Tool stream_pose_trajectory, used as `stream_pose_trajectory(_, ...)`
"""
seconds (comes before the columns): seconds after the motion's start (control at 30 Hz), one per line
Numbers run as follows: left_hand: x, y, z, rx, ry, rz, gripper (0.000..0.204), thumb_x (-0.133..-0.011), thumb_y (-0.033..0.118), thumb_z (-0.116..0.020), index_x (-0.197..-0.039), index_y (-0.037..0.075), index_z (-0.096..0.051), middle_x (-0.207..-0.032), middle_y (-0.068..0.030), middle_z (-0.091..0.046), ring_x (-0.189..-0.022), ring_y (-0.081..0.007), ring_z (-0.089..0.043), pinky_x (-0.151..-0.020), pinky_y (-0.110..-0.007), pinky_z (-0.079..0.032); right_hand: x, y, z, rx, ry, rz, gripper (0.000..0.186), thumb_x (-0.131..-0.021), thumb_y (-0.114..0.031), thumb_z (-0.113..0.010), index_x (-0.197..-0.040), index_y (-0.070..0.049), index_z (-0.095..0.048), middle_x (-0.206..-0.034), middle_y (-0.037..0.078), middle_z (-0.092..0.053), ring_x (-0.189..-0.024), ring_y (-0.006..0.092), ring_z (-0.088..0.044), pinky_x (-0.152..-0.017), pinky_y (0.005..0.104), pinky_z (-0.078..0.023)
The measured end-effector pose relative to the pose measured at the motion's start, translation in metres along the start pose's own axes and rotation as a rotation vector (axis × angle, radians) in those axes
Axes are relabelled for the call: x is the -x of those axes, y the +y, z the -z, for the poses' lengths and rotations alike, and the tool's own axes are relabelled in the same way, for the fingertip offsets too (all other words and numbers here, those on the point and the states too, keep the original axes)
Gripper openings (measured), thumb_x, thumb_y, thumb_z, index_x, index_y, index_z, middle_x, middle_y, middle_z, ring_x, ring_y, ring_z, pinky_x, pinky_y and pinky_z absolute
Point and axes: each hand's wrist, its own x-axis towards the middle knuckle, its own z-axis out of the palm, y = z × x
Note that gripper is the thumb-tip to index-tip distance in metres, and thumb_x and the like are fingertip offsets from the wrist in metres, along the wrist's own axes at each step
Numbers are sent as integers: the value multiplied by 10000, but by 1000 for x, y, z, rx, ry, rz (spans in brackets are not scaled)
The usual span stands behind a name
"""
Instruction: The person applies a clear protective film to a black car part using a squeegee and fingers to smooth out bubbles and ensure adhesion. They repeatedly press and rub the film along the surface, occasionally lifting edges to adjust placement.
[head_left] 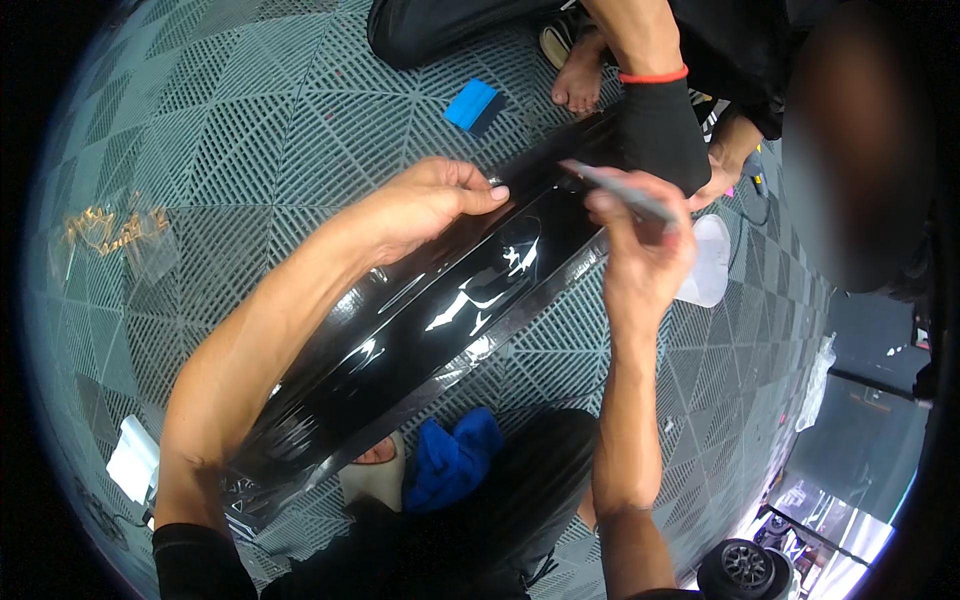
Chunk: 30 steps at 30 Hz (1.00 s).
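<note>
Head view: long glossy black panel (480,290) lies low over the grey tiled floor (250,150), running approx. from 8 o'clock to 1 o'clock, btwn the person's forearms. A thin dark film margin (450,375) sticks out past its near edge. L hand (430,205), just above ctr at 11 o'clock, is at the panel's far edge, thumb against curled fingers; can't tell from here if it's pinching film or just resting. Prob. there to steady that edge, w/ the forearm lying across the panel's far side. R hand (645,260), at 2 o'clock, is closed round a slim grey tool (625,188), blurred, held pen-like w/ tip twd 10 o'clock over the panel, likely for fine control.

Around: co-worker's black sleeve (665,135) and hand (715,180) at 1 o'clock, crowding the panel's far end & the tool's space. Blue card (470,103) on floor at 12, blue cloth (455,455) at 6 beside the person's shoe (372,485), white sheet (708,262) at 3 behind R hand, clear bag (115,235) at 9, well clear.
</note>
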Motion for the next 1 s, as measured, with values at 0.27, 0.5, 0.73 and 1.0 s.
stream_pose_trajectory(0.27, 6, 6, -3, -105, 32, 6, 298, -1058, 320, -765, -1078, 24, -744, -957, -51, -766, -797, -111, -683, -735, -251, -546, 37, -18, -21, -220, 245, -367, 398, -975, 30, -759, -1337, 33, -593, -971, 132, -754, -674, 157, -731, -582, 276, -634)
stream_pose_trajectory(0.5, 8, 22, 5, -118, -191, 41, 451, -1061, 449, -745, -1220, 27, -761, -1069, -64, -803, -946, -118, -746, -825, -286, -570, 41, -25, -30, -70, 354, -491, 409, -893, 0, -813, -1178, -43, -523, -944, 70, -656, -717, 148, -692, -608, 276, -575)
stream_pose_trajectory(0.73, 0, 36, -2, -121, -123, 54, 268, -934, 207, -902, -836, 150, -659, -808, 59, -689, -704, -51, -611, -631, -230, -480, 41, -21, -39, 119, 345, -371, 450, -868, -42, -835, -1178, -50, -510, -984, 49, -594, -812, 118, -645, -689, 281, -546)
stream_pose_trajectory(1.0, 2, 51, -2, -373, 14, -66, 416, -868, 270, -947, -718, 171, -572, -662, 107, -516, -603, -23, -420, -566, -222, -291, 44, -14, -48, 186, 350, -342, 459, -885, -112, -859, -1195, -66, -523, -990, 64, -618, -828, 127, -646, -715, 277, -546)
